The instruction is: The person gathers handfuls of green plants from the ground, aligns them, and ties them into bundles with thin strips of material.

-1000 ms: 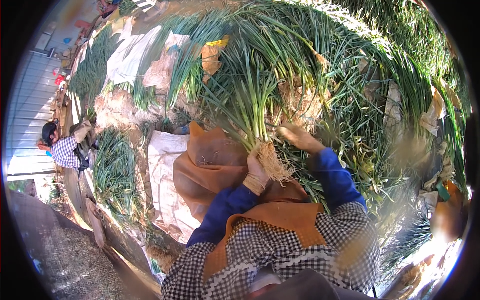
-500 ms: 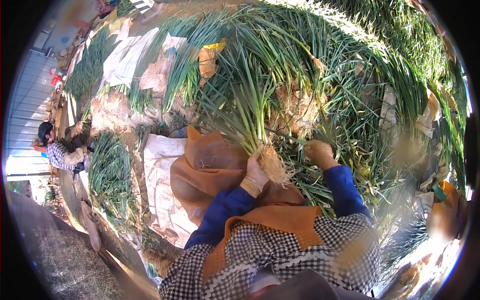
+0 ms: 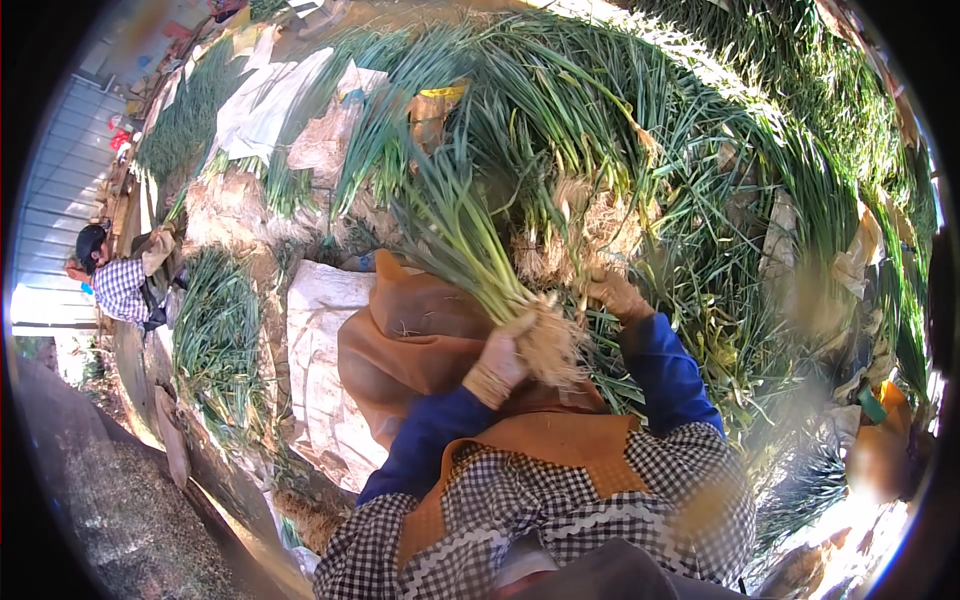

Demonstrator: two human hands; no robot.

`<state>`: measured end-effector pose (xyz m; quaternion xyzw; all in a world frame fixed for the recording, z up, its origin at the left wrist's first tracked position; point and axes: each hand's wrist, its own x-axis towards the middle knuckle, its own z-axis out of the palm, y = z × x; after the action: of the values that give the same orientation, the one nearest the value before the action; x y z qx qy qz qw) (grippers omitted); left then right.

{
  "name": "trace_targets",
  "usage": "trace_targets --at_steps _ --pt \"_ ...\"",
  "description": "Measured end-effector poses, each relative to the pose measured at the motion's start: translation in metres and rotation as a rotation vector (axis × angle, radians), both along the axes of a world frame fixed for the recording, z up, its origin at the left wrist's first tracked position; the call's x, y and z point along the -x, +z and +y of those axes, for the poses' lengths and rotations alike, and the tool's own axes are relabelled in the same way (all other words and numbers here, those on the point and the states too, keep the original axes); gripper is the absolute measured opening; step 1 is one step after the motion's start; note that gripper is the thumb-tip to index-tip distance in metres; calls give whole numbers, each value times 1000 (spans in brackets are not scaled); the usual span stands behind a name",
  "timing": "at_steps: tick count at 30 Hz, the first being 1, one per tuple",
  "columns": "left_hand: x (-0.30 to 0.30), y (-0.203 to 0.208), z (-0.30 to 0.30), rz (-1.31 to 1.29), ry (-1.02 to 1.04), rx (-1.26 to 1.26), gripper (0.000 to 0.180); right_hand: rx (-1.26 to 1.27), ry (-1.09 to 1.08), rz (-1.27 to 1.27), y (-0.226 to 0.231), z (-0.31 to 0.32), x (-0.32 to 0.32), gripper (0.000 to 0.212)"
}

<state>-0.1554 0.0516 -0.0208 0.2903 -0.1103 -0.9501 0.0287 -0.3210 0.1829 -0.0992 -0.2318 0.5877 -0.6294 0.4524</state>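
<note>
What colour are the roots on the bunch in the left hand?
The roots are pale straw-tan; they show in the head view, the only one.

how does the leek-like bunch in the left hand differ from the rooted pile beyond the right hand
The leek-like bunch is slim, while the rooted pile is far broader. The bunch is gripped near its roots by the left hand; the pile lies beyond, its root ends near the right hand. The bunch's stalks slant together; the pile's leaves spread widely. Both have long green leaves and stringy roots.

Bunch [image 3: 478, 250] in left hand [image 3: 503, 353]; sack [image 3: 325, 375] left of apron [image 3: 425, 345]; co-worker [image 3: 120, 287] far left
</note>
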Motion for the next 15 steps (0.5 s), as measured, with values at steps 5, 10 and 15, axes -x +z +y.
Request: trace_targets --at_steps 5,10,15 --pt "2 -53 35 -65 -151 -71 21 -118 95 1166 -35 -6 -21 21" --pt "1 -57 28 -179 -8 8 18 -272 -43 651 44 9 -46 28" --pt "-1 -56 24 -130 39 -82 17 -455 -234 376 57 117 5 14"
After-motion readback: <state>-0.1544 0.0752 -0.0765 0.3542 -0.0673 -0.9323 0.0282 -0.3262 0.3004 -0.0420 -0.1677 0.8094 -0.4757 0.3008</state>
